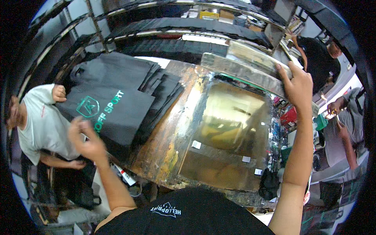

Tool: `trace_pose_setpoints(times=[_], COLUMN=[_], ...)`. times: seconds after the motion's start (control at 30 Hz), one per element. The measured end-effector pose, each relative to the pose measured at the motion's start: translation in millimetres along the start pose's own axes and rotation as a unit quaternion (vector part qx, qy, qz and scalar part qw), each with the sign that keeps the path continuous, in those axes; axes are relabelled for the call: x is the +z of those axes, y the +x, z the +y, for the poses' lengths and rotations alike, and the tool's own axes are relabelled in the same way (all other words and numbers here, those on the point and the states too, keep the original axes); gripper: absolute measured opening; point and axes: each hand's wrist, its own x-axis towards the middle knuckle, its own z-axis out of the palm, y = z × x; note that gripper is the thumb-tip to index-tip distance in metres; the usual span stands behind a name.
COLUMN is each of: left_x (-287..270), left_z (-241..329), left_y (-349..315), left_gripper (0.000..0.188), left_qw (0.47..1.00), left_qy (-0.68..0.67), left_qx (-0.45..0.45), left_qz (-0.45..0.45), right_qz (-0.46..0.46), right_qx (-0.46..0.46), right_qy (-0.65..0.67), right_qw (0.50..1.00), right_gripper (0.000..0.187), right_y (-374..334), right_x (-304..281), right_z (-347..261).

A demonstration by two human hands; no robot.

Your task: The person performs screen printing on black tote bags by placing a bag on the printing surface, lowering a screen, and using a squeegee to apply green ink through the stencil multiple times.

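The scene is dim overall, with heavy black vignetting round the whole rim, thickest from 7 to 11 o'clock and at 3 o'clock. Bright white patches at 12 o'clock and near 4 o'clock are blown out. Glare streaks across the screen frame (pixel 231 129) at centre and along the curved metal rails (pixel 164 33) toward 12 o'clock, which bow with fisheye distortion. The left hand (pixel 87 139) at 9 o'clock is smeared by motion blur; the right hand (pixel 297 84) at 2 o'clock is sharper.
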Motion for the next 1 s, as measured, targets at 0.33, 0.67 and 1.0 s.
trace_pose_setpoints(times=[0.33, 0.67, 1.0], left_x=[103, 201, 209], left_z=[61, -47, -68], left_y=[-43, -23, -4], left_gripper=[0.021, 0.048, 0.045], left_qw=[0.936, 0.834, 0.807], left_qy=[-0.137, 0.266, 0.217], left_qx=[0.023, 0.072, 0.048], left_qz=[-0.322, -0.477, -0.546], right_qz=[0.004, 0.052, 0.01], right_qx=[-0.006, -0.031, 0.011], right_qy=[0.011, 0.051, 0.051], right_qw=[1.0, 0.997, 0.999], right_gripper=[0.061, 0.073, 0.077], right_y=[-6, -2, 0], right_x=[-4, 18, 6], right_z=[0, 10, 15])
